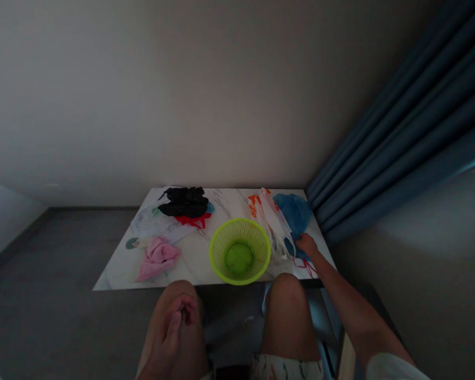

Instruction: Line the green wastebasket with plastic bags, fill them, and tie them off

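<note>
My right hand (306, 244) reaches to the right side of the table, its fingers closed on a blue plastic bag (292, 211) that lies spread there. Beside that bag lie white plastic bags with orange print (272, 217), and a thin red strap (309, 268) shows just below my hand. Resting on my left thigh, my left hand (174, 324) is loosely curled, with nothing visible in it. An empty lime-green plastic basket (239, 279) stands between the two sides, at the table's front edge.
At the left of the marble-patterned table (119, 272) lie a black plastic bag (185, 200), a red bag (193, 219), clear bags (146, 224) and a folded pink cloth (159, 257). A wall stands behind; blue curtains (399, 126) hang at the right.
</note>
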`<action>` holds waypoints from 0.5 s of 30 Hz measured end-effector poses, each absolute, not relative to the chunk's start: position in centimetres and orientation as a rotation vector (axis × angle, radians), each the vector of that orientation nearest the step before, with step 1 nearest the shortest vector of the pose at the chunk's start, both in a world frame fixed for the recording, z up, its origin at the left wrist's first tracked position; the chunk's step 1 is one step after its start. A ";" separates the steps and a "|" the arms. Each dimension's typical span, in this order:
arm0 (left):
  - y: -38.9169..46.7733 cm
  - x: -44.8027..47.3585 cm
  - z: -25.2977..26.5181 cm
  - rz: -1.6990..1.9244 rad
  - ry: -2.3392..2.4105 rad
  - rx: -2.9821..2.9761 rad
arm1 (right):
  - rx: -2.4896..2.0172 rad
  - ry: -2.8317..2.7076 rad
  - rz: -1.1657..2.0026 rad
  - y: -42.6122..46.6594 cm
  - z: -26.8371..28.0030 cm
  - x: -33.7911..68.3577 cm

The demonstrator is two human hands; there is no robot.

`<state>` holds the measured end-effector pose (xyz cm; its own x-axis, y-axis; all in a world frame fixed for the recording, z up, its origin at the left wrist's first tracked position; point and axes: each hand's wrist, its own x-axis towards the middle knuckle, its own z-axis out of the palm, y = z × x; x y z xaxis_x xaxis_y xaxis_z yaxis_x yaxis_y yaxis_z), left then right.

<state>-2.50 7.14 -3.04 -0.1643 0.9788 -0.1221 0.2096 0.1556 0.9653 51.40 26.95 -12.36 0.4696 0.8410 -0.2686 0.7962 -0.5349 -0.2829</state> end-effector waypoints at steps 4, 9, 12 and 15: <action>7.1 -2.0 -2.6 1.111 1.553 1.158 | -2.337 -1.251 0.286 28.1 -8.9 53.0; 7.0 -2.0 -2.9 1.087 1.584 1.262 | -2.239 -1.104 0.208 31.2 -2.7 55.7; 6.9 -2.1 -3.3 1.058 1.626 1.334 | -2.188 -1.130 0.213 32.1 0.9 56.6; 6.6 -2.0 -3.0 1.068 1.627 1.352 | -2.056 -1.070 0.120 32.2 4.8 56.9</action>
